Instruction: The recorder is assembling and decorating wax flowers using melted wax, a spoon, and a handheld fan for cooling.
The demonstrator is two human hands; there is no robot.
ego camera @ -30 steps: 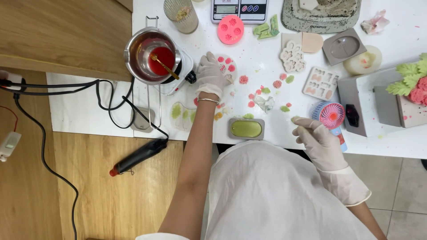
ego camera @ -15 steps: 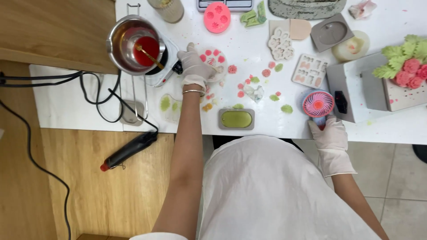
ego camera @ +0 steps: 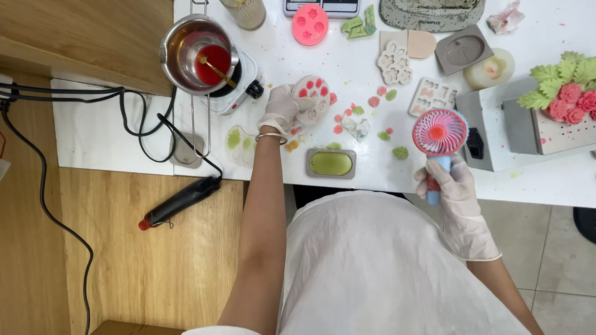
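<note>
Hiding part of the round mould [ego camera: 312, 93], left hand [ego camera: 282, 108] grips it

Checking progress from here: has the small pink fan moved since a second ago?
Yes. The pink fan was lying on the table beside the grey box; now the right hand holds it upright by its blue handle.

Bright, even overhead light, soft shadows, sharp focus throughout, with slight wide-angle bending at the edges.

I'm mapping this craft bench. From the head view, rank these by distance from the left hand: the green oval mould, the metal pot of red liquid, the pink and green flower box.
From the left hand:
1. Green oval mould, front edge, just right.
2. Metal pot, back left.
3. Flower box, far right.
</note>
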